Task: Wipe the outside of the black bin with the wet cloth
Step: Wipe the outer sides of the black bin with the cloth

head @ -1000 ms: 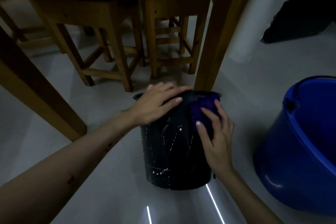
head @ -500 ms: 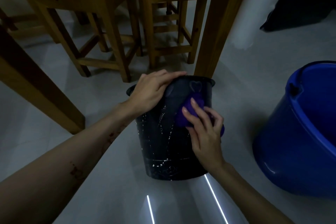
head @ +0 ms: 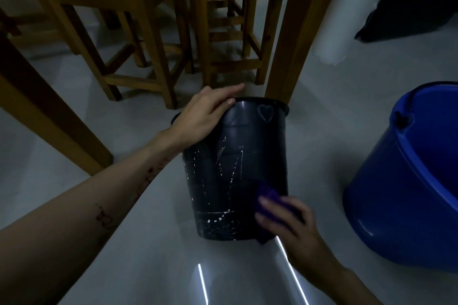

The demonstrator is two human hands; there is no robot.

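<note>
The black bin (head: 238, 156) stands on the grey floor in the middle of the view, speckled with white marks and with heart shapes near its rim. My left hand (head: 203, 116) lies over the rim on the bin's left side and holds it. My right hand (head: 290, 223) presses a purple cloth (head: 266, 193) flat against the bin's lower right side, close to its base. Most of the cloth is hidden under my fingers.
A large blue bucket (head: 406, 181) stands close on the right. Wooden stools (head: 230, 20) and table legs (head: 295, 32) crowd the space right behind the bin, and another thick leg (head: 49, 116) slants at the left. A dark object (head: 409, 2) lies at far right.
My right hand has slid the cloth down the bin's side, from near the rim to near the base. My left hand has stayed on the rim.
</note>
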